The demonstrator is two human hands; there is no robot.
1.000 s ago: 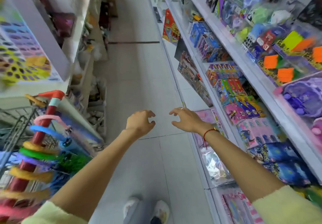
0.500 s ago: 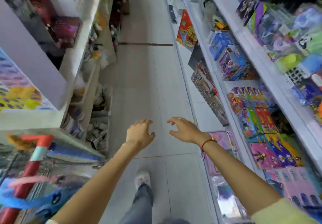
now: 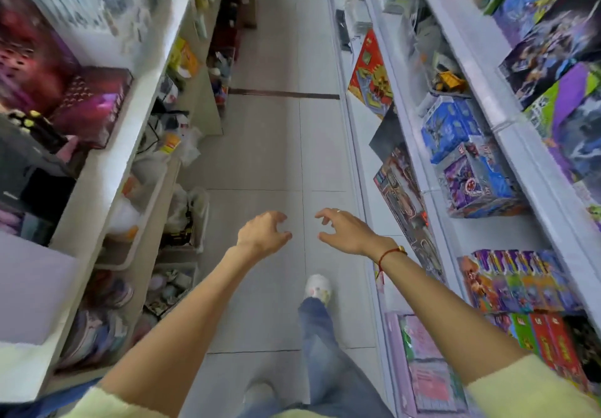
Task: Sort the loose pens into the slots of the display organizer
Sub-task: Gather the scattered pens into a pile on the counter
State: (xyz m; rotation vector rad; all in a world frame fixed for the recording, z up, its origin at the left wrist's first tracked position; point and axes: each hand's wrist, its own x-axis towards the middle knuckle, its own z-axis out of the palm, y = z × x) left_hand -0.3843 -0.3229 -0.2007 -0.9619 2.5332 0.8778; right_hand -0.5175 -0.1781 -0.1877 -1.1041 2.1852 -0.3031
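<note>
No pens and no display organizer are in view. My left hand [image 3: 263, 232] and my right hand [image 3: 344, 230] are stretched out in front of me over the tiled aisle floor, a small gap between them. Both have loosely curled fingers and hold nothing. A red string bracelet sits on my right wrist. My legs in blue jeans and a white shoe [image 3: 317, 287] show below the hands, mid-stride.
A narrow grey-tiled aisle [image 3: 279, 157] runs ahead. White shelves with boxed toys [image 3: 471, 173] line the right side. White shelves with bags, boxes and bins [image 3: 136, 164] line the left. A dark strip [image 3: 283, 93] crosses the floor farther on.
I have walked forward along the aisle. The colourful ring toy and cart at the lower left have passed out of view. Both hands stay held out in front, empty.
</note>
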